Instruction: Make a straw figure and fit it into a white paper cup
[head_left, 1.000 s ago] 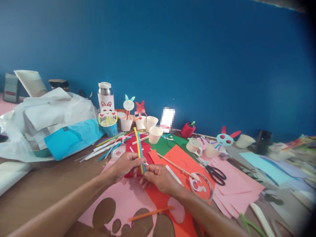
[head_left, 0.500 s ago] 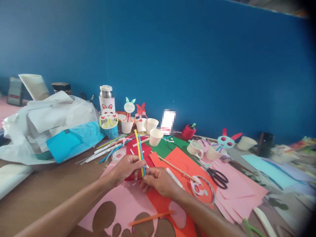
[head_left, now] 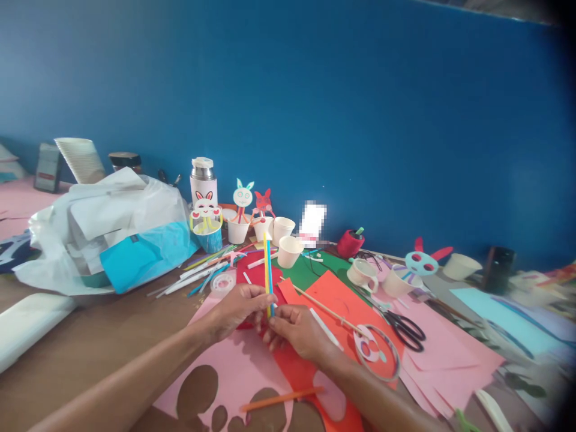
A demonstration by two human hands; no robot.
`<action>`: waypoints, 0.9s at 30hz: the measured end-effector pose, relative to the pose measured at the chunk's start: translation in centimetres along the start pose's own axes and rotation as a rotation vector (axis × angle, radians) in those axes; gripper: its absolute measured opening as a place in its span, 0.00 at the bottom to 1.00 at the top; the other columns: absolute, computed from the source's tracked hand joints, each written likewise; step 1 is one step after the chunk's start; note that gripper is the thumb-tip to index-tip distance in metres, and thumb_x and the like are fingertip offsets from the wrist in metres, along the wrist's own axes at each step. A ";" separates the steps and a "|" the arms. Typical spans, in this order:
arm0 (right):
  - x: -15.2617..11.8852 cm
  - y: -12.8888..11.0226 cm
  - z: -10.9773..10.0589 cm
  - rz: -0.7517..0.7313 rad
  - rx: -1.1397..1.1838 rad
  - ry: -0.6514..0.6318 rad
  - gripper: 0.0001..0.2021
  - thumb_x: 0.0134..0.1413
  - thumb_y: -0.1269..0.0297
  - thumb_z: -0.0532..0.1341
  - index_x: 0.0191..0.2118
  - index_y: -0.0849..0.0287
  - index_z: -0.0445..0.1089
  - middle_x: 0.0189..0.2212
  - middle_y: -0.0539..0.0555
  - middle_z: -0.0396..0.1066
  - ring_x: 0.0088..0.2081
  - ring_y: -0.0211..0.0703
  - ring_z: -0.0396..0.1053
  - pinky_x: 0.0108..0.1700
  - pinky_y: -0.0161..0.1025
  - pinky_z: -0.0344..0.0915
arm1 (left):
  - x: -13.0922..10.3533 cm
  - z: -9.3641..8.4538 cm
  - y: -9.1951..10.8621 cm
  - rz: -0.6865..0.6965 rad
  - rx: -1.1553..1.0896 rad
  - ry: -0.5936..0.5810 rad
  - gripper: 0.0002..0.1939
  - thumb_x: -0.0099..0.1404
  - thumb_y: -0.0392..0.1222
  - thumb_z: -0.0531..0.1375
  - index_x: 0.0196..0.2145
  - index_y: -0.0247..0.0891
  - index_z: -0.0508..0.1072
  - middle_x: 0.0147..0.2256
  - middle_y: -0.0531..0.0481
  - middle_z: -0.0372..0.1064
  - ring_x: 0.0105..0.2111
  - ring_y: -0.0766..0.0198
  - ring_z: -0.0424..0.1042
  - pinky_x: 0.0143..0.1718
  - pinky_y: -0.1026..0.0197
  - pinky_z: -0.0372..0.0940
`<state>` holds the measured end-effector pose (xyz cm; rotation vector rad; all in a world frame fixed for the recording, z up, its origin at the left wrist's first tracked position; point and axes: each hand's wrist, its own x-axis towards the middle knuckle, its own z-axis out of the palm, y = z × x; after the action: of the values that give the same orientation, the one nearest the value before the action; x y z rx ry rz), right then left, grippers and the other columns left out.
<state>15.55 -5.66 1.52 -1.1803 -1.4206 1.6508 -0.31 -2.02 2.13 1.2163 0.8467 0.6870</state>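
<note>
Two slim strips [head_left: 269,270], one yellow, one blue, straight-sided, side by side and nearly upright above the middle of the desk [head_left: 121,324]. Both hands close together on these: left hand [head_left: 247,304] with thumb and finger pinched around the lower part, right hand [head_left: 294,329] nipped on the bottom ends, other fingers curled. Under the wrists, toward the near edge of the desk, a thin pink sheet [head_left: 247,354] pierced by smooth-edged round and oval holes, with a narrow orange strip [head_left: 283,398] lying across. To the right, a matte orange sheet [head_left: 348,300], with a pale pink oval [head_left: 330,396] at the near end; behind, a flat green sheet [head_left: 333,273]. Slantwise over the orange sheet, a thin, round stick [head_left: 315,301]; by its lower end, a pale cut-out [head_left: 363,343] within a thin-rimmed hoop [head_left: 398,355]. Farther right, scissors [head_left: 407,331] with black looped handles. Toward the left edge of the desk, a crinkled, translucent plastic bag [head_left: 162,204] full of white and blue paper. Along the far edge, before a smooth blue wall [head_left: 315,108], a metal-necked bottle [head_left: 204,189], tapering cups [head_left: 290,252] and a round-headed paper rabbit [head_left: 243,197] with pointed ears.
</note>
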 end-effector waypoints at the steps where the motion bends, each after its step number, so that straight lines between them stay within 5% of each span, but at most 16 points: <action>1: 0.0 -0.1 0.0 0.001 -0.005 0.009 0.15 0.45 0.54 0.60 0.26 0.63 0.66 0.20 0.50 0.70 0.20 0.35 0.67 0.26 0.34 0.63 | 0.0 0.0 0.0 0.005 0.002 -0.013 0.15 0.53 0.49 0.59 0.22 0.33 0.66 0.15 0.56 0.61 0.15 0.72 0.60 0.20 0.67 0.52; 11: -0.1 0.2 -0.1 -0.054 -0.081 -0.002 0.09 0.49 0.61 0.57 0.27 0.62 0.67 0.21 0.50 0.70 0.22 0.35 0.67 0.27 0.33 0.63 | 0.1 0.0 -0.4 -0.013 0.072 0.025 0.15 0.54 0.49 0.59 0.19 0.35 0.63 0.13 0.57 0.61 0.14 0.71 0.60 0.19 0.67 0.52; 18: -1.2 -0.4 -0.2 -0.240 -0.566 0.086 0.09 0.53 0.64 0.55 0.31 0.60 0.72 0.25 0.48 0.71 0.26 0.35 0.64 0.28 0.30 0.56 | 0.1 0.1 -0.4 -0.056 0.053 0.015 0.15 0.52 0.50 0.59 0.21 0.34 0.65 0.13 0.58 0.60 0.14 0.71 0.60 0.19 0.67 0.53; 27: -1.3 -0.3 -0.2 -0.259 -0.768 0.092 0.11 0.56 0.64 0.53 0.34 0.58 0.73 0.28 0.49 0.73 0.26 0.34 0.65 0.28 0.29 0.54 | 0.1 0.0 -0.4 -0.070 0.165 0.009 0.15 0.52 0.50 0.59 0.20 0.34 0.65 0.12 0.57 0.61 0.14 0.72 0.59 0.18 0.68 0.48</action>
<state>16.24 -6.67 2.12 -1.3589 -2.1268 0.8632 -0.22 -2.01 1.74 1.3248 0.9642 0.5753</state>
